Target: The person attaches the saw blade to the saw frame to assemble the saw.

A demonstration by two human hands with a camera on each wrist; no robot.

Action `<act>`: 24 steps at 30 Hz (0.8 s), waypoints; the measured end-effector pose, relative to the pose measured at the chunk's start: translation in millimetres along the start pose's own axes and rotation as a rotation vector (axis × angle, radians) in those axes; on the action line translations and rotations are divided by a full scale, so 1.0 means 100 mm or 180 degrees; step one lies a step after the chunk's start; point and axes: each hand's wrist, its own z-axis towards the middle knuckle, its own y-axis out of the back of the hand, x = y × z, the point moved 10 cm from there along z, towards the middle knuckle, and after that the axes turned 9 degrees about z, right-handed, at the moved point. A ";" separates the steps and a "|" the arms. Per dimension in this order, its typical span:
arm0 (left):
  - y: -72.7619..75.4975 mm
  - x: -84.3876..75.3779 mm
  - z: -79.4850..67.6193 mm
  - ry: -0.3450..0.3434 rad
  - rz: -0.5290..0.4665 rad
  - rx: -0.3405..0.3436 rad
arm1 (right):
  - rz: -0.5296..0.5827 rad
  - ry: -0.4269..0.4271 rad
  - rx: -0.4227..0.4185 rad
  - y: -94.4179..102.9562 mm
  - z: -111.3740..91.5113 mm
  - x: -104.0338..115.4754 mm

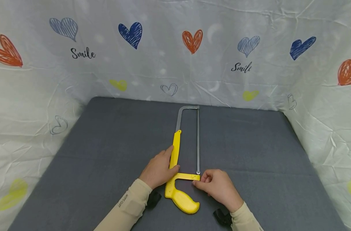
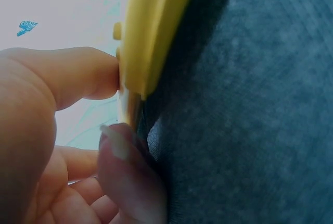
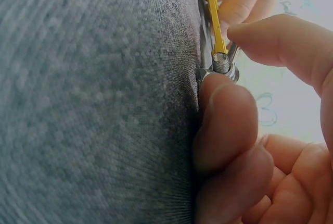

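Note:
A hacksaw (image 1: 176, 150) with a yellow handle and a grey metal front lies flat, its far end pointing away from me. Its thin blade (image 1: 198, 141) runs along the right side. My left hand (image 1: 159, 170) grips the yellow frame, thumb toward its inner side; the left wrist view has the thumb and a finger close against the yellow part (image 2: 148, 31). At the near end of the blade, my right hand (image 1: 218, 186) pinches a small metal wing nut (image 3: 232, 71) on a threaded end between thumb and finger. The curved yellow grip (image 1: 185, 201) lies between both wrists.
A dark grey cloth (image 1: 120, 128) covers the table under the saw. Pale curtains with printed hearts (image 1: 192, 41) stand behind and at both sides. Dark wrist devices (image 1: 222, 217) show by both cuffs.

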 end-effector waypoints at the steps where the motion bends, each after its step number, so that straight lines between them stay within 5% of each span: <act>1: -0.01 0.00 0.00 0.0010 0.0002 0.0009 | -0.0004 0.0006 0.0003 0.00 0.00 0.00; 24: -0.04 0.01 0.03 0.0024 0.0025 -0.0022 | -0.0001 0.0201 0.0059 0.00 0.01 0.03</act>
